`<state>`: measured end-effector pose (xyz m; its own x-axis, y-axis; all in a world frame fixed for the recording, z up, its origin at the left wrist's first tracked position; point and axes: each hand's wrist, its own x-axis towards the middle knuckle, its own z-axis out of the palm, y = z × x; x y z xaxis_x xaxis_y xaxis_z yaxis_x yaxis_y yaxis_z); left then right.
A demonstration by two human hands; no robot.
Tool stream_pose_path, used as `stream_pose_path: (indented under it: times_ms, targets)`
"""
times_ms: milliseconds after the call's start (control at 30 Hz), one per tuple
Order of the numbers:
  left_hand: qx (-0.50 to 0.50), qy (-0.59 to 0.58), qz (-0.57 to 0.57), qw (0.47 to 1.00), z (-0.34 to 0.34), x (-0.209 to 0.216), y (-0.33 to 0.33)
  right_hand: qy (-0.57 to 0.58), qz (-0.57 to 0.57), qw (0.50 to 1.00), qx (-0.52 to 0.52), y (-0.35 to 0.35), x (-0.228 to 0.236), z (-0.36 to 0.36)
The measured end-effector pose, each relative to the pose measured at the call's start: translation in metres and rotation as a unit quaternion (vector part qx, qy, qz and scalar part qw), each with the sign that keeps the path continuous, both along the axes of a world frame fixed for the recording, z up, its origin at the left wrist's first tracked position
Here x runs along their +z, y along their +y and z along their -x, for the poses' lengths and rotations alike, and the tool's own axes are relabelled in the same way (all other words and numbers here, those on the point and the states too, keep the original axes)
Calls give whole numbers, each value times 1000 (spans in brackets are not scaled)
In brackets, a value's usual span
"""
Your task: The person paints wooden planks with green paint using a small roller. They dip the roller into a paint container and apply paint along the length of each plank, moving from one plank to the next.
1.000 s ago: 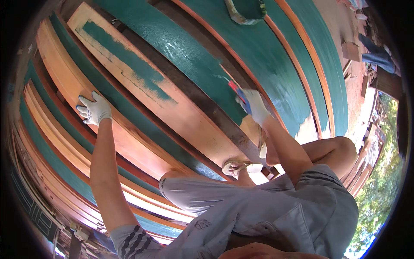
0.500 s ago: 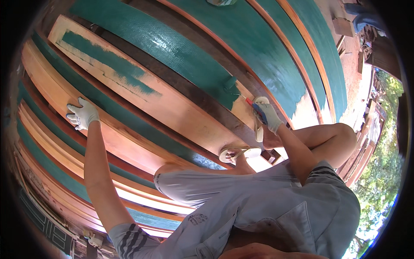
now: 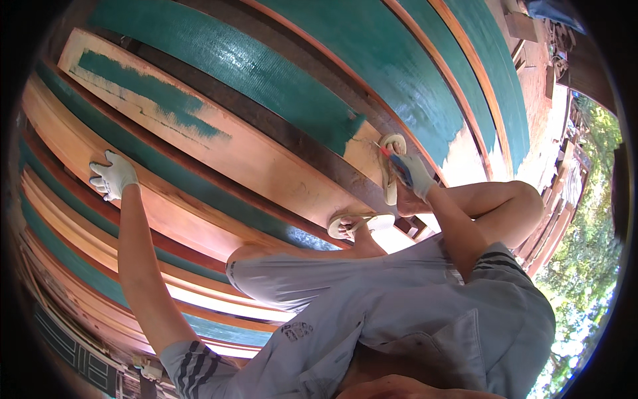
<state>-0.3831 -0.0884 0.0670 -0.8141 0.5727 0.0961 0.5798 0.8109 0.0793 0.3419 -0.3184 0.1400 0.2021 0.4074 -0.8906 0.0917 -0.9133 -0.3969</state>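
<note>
My right hand (image 3: 410, 171), in a white glove, is closed around the red-and-blue handle of a paint roller (image 3: 354, 125). Its green-coated head rests at the edge of the wet paint on a wide plank (image 3: 252, 68), beside a stretch of bare wood. On a bare wooden board (image 3: 66, 121) to the left lies my gloved left hand (image 3: 114, 176), fingers spread and holding nothing. Between the two, another plank (image 3: 266, 169) is mostly bare, with a ragged green patch at its far end.
More green-painted planks (image 3: 392, 73) with brown edges lie to the right; stacked boards (image 3: 86, 246) lie to the left. My sandalled feet (image 3: 355, 226) are close to the near plank ends. Greenery (image 3: 585, 246) shows at the right, and a dark panel (image 3: 73, 349) at lower left.
The whole view has shifted slightly, moving the planks a little left and up. Relative to its plank, the roller head is slightly nearer the bare end. My left hand stays on its board.
</note>
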Motion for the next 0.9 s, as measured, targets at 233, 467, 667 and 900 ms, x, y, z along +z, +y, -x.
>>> stream_pose_path:
  times_ms: [233,467,667,900]
  targets:
    - [-6,16,-12,1000,5,-11,2,-30,-94,995,-13,-3,-27,13]
    - [-17,-9,-50,999,5,-13,0,-33,-27,998,-56,-54,-21,-7]
    - [-29,68,-108,991,7,-15,-10,-67,-26,995,69,-54,-2,-10]
    - [-41,44,-117,991,-56,-6,-82,-222,-152,930,250,-69,-23,2]
